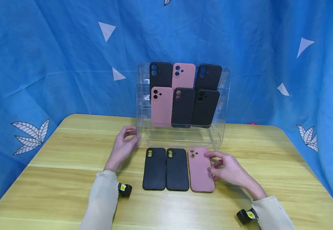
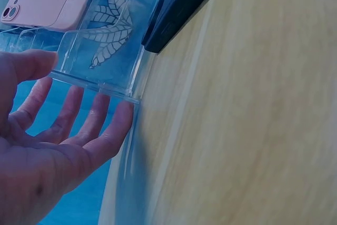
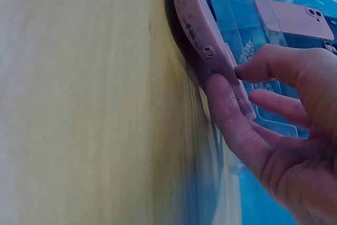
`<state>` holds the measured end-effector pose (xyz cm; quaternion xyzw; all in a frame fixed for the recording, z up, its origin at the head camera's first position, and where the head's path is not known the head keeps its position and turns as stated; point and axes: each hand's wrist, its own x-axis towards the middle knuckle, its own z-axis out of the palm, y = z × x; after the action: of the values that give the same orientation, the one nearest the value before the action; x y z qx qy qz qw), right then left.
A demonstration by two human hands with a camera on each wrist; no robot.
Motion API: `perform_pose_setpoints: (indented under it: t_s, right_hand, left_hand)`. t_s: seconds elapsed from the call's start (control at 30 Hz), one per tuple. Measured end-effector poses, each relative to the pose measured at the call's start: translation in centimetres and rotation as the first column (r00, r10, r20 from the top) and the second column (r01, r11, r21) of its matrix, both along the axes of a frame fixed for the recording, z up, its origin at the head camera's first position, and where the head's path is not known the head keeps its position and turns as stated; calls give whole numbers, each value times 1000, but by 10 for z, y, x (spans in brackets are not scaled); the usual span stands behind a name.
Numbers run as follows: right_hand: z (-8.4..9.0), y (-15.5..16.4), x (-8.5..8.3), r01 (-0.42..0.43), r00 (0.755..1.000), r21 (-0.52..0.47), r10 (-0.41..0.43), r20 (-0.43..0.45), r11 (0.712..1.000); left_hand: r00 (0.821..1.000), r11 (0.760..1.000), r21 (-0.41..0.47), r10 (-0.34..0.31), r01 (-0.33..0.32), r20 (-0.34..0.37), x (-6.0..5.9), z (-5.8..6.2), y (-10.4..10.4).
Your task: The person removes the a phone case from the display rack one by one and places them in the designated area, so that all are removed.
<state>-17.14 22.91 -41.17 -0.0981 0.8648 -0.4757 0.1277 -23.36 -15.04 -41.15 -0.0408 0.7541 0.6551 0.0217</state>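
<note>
A clear plastic display stand (image 1: 180, 135) stands toward the back of the table. My left hand (image 1: 123, 143) holds its lower left edge; in the left wrist view the thumb (image 2: 37, 64) lies on one side of the panel and the fingertips meet its rim. My right hand (image 1: 226, 167) pinches the right edge of a pink phone case (image 1: 201, 172) on the table. The right wrist view shows thumb and forefinger at the rim of that pink case (image 3: 202, 30). Left of it lie two black phone cases, one in the middle (image 1: 178, 169) and one outermost (image 1: 154, 169).
On the stand, the upper row has a pink case (image 1: 183, 75) between two black ones. In the lower row, a pink case (image 1: 162, 107) sits left of two black ones. A blue patterned cloth (image 1: 68, 64) hangs behind the wooden table (image 1: 68, 166).
</note>
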Motion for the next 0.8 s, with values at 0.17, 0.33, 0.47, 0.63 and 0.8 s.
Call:
perform_pose_setpoints:
  t_s: [0.17,0.33,0.47,0.63,0.8]
  right_hand:
    - [0,-2,-1,10,1000,19,-10,6,1000]
    - [0,-3,-2,17,1000,32,-17,6,999]
    - [1,-3,-2,25,1000,30,-26,15,999]
    - [3,-1,-1,21,1000,46,-22,7,999]
    - [10,2,0,18,998,111,-11,-62,994]
  left_hand:
    - [1000,1000,-5,-1,1,-1,0,0,1]
    - [1000,1000,-5,-3,3,2,1,1,1]
    - [1000,1000,-7,-4,4,8,1,1,1]
    - [1000,1000,0,-3,3,9,1,1,1]
    - [1000,1000,4,-1,1,8,1,1,1]
